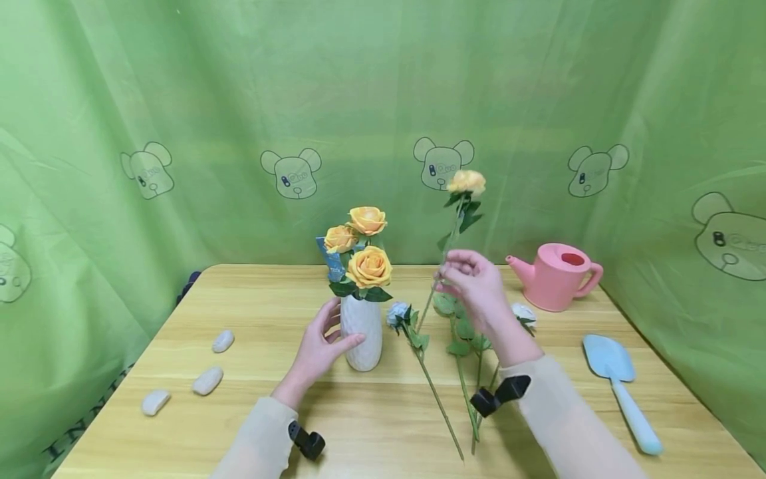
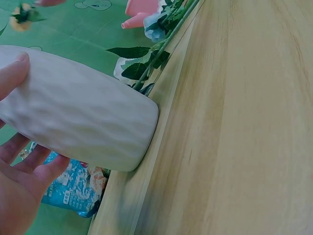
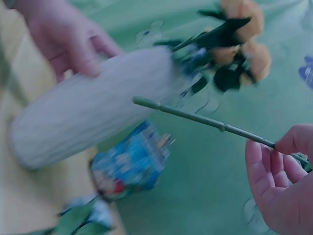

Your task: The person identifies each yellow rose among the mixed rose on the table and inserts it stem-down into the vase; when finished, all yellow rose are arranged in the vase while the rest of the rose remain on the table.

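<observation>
A white textured vase (image 1: 362, 339) stands upright on the table, with several yellow-orange roses (image 1: 369, 267) in its mouth. My left hand (image 1: 317, 349) holds the vase's side, thumb in front and fingers behind; the left wrist view shows the thumb and fingers on either side of the vase (image 2: 93, 112). To the right, my right hand (image 1: 475, 286) pinches the stem of another yellow rose (image 1: 467, 182), bloom up. In the right wrist view, the bare end of its green stem (image 3: 195, 117) points toward the vase, between thumb and fingers.
A blue flower (image 1: 397, 314) and several other stems lie right of the vase, near a white flower (image 1: 524, 314). Further right are a pink watering can (image 1: 553, 279) and a light-blue trowel (image 1: 622, 392). Pale stones (image 1: 207, 380) lie left. A blue packet (image 1: 330, 259) stands behind the vase.
</observation>
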`<action>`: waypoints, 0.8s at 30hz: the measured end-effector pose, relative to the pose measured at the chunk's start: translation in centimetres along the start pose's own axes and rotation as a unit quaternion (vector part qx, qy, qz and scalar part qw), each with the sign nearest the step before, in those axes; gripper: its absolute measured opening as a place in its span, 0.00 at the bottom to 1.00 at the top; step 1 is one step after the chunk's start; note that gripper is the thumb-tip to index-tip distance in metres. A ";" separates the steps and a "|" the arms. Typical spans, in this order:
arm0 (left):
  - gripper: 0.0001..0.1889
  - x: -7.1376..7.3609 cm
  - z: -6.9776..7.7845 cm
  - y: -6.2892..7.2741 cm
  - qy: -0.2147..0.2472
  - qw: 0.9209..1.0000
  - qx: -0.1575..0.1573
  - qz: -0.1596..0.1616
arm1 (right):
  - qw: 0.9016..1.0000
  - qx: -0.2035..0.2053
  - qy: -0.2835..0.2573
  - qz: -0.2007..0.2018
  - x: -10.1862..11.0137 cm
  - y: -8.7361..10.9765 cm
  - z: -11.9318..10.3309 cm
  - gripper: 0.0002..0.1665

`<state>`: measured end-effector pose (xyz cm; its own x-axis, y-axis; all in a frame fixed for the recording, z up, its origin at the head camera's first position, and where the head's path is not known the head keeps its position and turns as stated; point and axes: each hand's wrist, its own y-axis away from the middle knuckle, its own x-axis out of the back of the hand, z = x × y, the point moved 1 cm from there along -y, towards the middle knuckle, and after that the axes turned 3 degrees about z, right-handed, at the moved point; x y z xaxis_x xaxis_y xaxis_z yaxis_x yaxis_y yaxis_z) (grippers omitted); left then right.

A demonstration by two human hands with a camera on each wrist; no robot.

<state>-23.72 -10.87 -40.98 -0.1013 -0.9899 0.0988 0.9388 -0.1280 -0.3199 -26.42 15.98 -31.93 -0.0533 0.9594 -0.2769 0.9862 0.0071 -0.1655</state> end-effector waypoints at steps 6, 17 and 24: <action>0.38 0.0 0.0 0.0 0.000 1.000 0.001 -0.003 | 0.998 0.036 -0.041 0.019 -3.0 -1.5 -3.3 0.18; 0.38 0.0 0.0 -0.1 0.001 1.000 -0.006 -0.008 | 0.987 0.124 -0.073 0.067 -6.0 -3.3 -4.1 0.18; 0.38 0.0 0.0 -0.1 -0.003 1.000 -0.002 -0.004 | 0.986 0.140 -0.059 0.072 -7.4 -3.4 -2.9 0.18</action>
<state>-23.77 -10.86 -40.96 -0.1069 -0.9885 0.1068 0.9365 -0.1362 -0.3232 -28.88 9.66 -26.54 0.0506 0.9053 -0.4218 0.9037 -0.2213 -0.3666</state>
